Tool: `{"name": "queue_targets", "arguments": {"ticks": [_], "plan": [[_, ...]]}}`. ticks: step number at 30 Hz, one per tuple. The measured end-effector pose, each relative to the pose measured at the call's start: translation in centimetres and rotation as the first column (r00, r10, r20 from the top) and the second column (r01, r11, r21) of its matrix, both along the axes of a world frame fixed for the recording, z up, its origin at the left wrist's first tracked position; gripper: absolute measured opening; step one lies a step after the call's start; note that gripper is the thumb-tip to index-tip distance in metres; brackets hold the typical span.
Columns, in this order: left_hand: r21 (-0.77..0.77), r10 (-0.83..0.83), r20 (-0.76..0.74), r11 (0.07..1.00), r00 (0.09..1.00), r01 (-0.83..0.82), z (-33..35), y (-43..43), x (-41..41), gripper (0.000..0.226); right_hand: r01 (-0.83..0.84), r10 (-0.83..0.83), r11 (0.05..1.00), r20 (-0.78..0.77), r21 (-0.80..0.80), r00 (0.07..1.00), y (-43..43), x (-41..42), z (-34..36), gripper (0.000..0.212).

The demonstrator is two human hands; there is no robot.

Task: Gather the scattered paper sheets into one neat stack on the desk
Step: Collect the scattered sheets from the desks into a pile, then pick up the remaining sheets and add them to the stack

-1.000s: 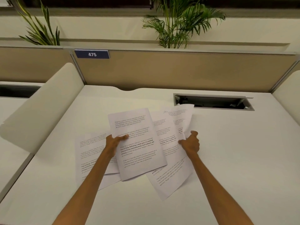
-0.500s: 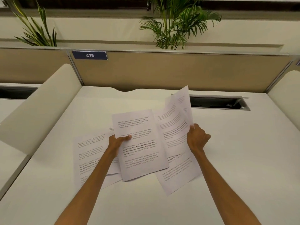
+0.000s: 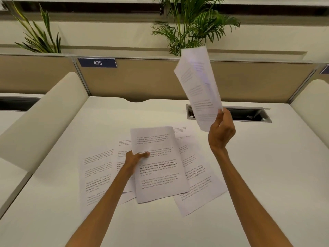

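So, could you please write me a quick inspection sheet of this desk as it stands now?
Surface: white desk, mostly bare around the papers.
Job's things: printed sheets lie fanned and overlapping, not yet stacked; lifted sheet is in the air, blurred.
Clutter: nothing seen.
Grippers: left hand grips the top sheet at its left edge; right hand holds the lifted sheet by a lower corner.
Cables: cable tray open; contents unclear.
Surroundings: partition, label 475, plants behind.
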State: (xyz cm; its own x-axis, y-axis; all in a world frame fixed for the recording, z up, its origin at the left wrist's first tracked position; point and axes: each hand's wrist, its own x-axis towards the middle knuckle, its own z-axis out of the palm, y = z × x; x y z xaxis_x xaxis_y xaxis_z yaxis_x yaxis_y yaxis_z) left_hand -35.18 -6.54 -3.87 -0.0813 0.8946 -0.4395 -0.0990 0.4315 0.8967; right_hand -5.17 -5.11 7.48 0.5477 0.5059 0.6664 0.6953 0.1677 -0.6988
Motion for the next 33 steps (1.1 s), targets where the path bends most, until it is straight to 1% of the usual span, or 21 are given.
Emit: {"name": "queue_targets", "arguments": {"ticks": [1, 3, 4, 5, 7, 8, 10, 12, 15, 17, 18, 19, 20, 21, 23, 24, 26, 28, 29, 31, 33], "plan": [[0.003, 0.0, 0.003, 1.0, 1.0, 0.0, -0.1, -0.1, 0.1, 0.048, -0.013, 0.013, 1.0, -0.057, 0.011, 0.998, 0.3, -0.1, 0.7, 0.048], [0.007, 0.017, 0.006, 1.0, 1.0, -0.017, -0.3, -0.3, 0.4, 0.045, -0.057, 0.058, 0.998, -0.228, 0.01, 0.972, 0.8, -0.6, 1.5, 0.036], [-0.005, 0.039, 0.005, 0.999, 0.999, -0.039, -0.4, -0.3, 0.5, 0.045, -0.076, 0.063, 0.997, -0.296, -0.032, 0.953, 0.9, -1.0, 1.3, 0.031], [-0.03, 0.067, -0.002, 0.997, 0.998, -0.067, -0.4, -0.3, 0.7, 0.046, -0.091, 0.047, 0.989, -0.334, -0.116, 0.941, 0.9, -1.5, 0.8, 0.027], [-0.1, 0.122, -0.018, 0.987, 0.992, -0.123, -0.5, -0.1, 0.8, 0.053, -0.168, 0.05, 0.938, -0.361, -0.304, 0.931, 0.4, -2.9, -1.7, 0.025], [-0.133, 0.149, 0.0, 0.98, 0.989, -0.148, -0.5, -0.1, 0.9, 0.059, -0.227, 0.074, 0.902, -0.384, -0.368, 0.92, 0.0, -3.6, -3.2, 0.026], [-0.173, 0.197, 0.098, 0.969, 0.975, -0.179, -0.5, 0.0, 1.0, 0.072, -0.328, 0.104, 0.817, -0.439, -0.473, 0.892, -1.0, -4.9, -6.3, 0.032], [-0.173, 0.229, 0.144, 0.964, 0.963, -0.204, -0.5, 0.1, 1.2, 0.081, -0.375, 0.082, 0.739, -0.478, -0.559, 0.875, -2.0, -5.9, -8.8, 0.04], [-0.123, 0.23, 0.066, 0.968, 0.971, -0.221, -0.5, -0.2, 1.4, 0.082, -0.366, 0.025, 0.681, -0.479, -0.634, 0.877, -3.3, -6.7, -11.5, 0.043], [-0.081, 0.18, -0.025, 0.98, 0.983, -0.181, -0.5, -0.6, 1.3, 0.071, -0.368, 0.025, 0.653, -0.466, -0.662, 0.884, -3.8, -6.9, -12.5, 0.043], [-0.048, 0.15, -0.039, 0.987, 0.988, -0.152, -0.6, -0.7, 1.3, 0.06, -0.377, 0.037, 0.639, -0.463, -0.67, 0.885, -4.0, -6.9, -12.9, 0.043], [-0.024, 0.125, -0.019, 0.992, 0.992, -0.126, -1.0, -0.8, 1.2, 0.051, -0.388, 0.053, 0.625, -0.459, -0.678, 0.887, -4.2, -6.9, -13.2, 0.043], [-0.014, 0.108, 0.011, 0.994, 0.994, -0.108, -1.3, -1.0, 1.2, 0.048, -0.395, 0.072, 0.607, -0.447, -0.689, 0.892, -4.5, -7.0, -13.4, 0.042], [-0.013, 0.1, 0.026, 0.995, 0.995, -0.099, -1.5, -1.2, 1.2, 0.048, -0.4, 0.102, 0.595, -0.428, -0.697, 0.898, -4.7, -7.0, -13.5, 0.038], [-0.006, 0.107, 0.031, 0.994, 0.994, -0.107, -1.7, -1.5, 1.3, 0.051, -0.432, 0.179, 0.57, -0.408, -0.698, 0.895, -4.9, -6.9, -13.8, 0.023], [0.01, 0.109, 0.034, 0.994, 0.993, -0.11, -1.8, -1.5, 1.3, 0.052, -0.458, 0.213, 0.551, -0.413, -0.698, 0.886, -4.8, -6.8, -13.8, 0.022], [0.055, 0.095, 0.04, 0.994, 0.995, -0.097, -1.7, -1.4, 1.1, 0.051, -0.546, 0.253, 0.507, -0.491, -0.667, 0.834, -4.6, -6.5, -13.6, 0.027], [0.098, 0.054, 0.052, 0.993, 0.997, -0.059, -1.1, -1.1, 0.5, 0.049, -0.633, 0.257, 0.472, -0.592, -0.614, 0.764, -4.1, -5.9, -12.9, 0.012], [0.118, 0.025, 0.06, 0.992, 0.998, -0.032, -0.6, -0.8, 0.1, 0.049, -0.673, 0.27, 0.459, -0.63, -0.58, 0.728, -3.7, -5.5, -12.4, 0.011], [0.162, -0.039, 0.068, 0.986, 0.997, 0.028, 0.8, -0.2, -0.5, 0.049, -0.764, 0.304, 0.425, -0.719, -0.486, 0.626, -2.7, -4.8, -11.3, 0.032], [0.211, -0.09, 0.068, 0.975, 0.994, 0.073, 2.7, 0.4, -1.0, 0.05, -0.831, 0.326, 0.416, -0.792, -0.37, 0.516, -1.7, -4.5, -9.6, 0.055]]}}
